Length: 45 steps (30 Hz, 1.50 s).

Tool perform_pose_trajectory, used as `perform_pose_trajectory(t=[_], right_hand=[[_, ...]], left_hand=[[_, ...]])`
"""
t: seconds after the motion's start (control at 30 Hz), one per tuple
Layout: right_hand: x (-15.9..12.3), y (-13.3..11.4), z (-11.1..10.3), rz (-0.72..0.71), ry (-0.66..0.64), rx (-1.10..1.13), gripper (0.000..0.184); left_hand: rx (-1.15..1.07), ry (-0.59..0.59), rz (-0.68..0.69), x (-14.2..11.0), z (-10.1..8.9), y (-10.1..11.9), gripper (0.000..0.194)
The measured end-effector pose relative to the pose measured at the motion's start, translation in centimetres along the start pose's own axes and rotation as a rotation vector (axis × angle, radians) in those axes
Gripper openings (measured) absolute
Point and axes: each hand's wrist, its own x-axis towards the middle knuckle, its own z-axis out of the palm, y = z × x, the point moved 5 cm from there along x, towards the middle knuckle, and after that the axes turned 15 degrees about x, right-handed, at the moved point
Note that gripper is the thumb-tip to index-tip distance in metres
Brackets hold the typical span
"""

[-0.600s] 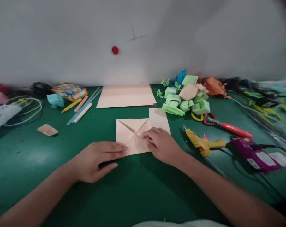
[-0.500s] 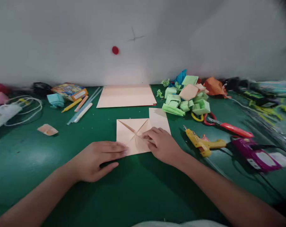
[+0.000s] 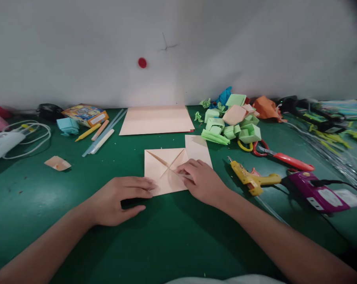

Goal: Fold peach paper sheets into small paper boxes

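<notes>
A peach sheet of paper (image 3: 157, 173) lies on the table with its flaps folded inward, their edges crossing like an X near the middle. My left hand (image 3: 121, 199) rests outstretched with its fingertips on the lower left corner, thumb apart on the green surface. On the right part of the paper, my right hand (image 3: 203, 181) has thumb and fingers closed on a flap near the centre. Another peach piece of paper (image 3: 198, 146) shows just beyond that hand, partly covered by it.
A stack of peach paper (image 3: 156, 120) sits against the wall. Rightward are green folded paper pieces (image 3: 215, 125), red-handled pliers (image 3: 293, 161), a yellow glue gun (image 3: 253, 179) and a purple power adapter (image 3: 317, 191). Leftward lie glue sticks (image 3: 103, 140), a yellow crayon (image 3: 88, 132) and a paper scrap (image 3: 58, 163).
My left hand has slid slightly left along the paper's corner. The right hand keeps its place on the flap. The whole view has shifted very slightly.
</notes>
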Motion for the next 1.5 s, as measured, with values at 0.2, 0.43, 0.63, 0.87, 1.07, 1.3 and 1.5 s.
perform_pose_trajectory(t=[0.2,0.43,0.63,0.87,1.07,1.3,1.5], right_hand=[[0.0,0.0,0.0,-0.012,0.003,0.000,0.027],[0.0,0.2,0.1,-0.017,0.005,-0.005,0.026],[0.0,0.3,0.1,-0.005,0.003,-0.007,0.026],[-0.3,-0.8,-0.5,-0.094,0.012,0.009,0.025],[-1.9,-5.4,-0.3,-0.355,-0.081,-0.206,0.032],[-3.3,-6.4,3.2,-0.360,-0.241,-0.395,0.067],[-4.1,-5.8,2.3,-0.288,-0.208,-0.448,0.058]], left_hand=[[0.002,-0.016,0.020,0.1,0.1,0.0,0.034],[0.040,-0.033,0.083,0.5,0.2,0.3,0.044],[0.066,-0.040,0.110,0.6,0.1,0.4,0.043],[0.108,-0.062,0.131,0.8,0.0,0.7,0.042],[0.091,-0.087,0.132,1.2,-0.3,1.1,0.042],[0.113,-0.083,0.119,0.9,0.0,0.9,0.039],[0.084,-0.062,0.110,0.8,0.0,0.8,0.051]])
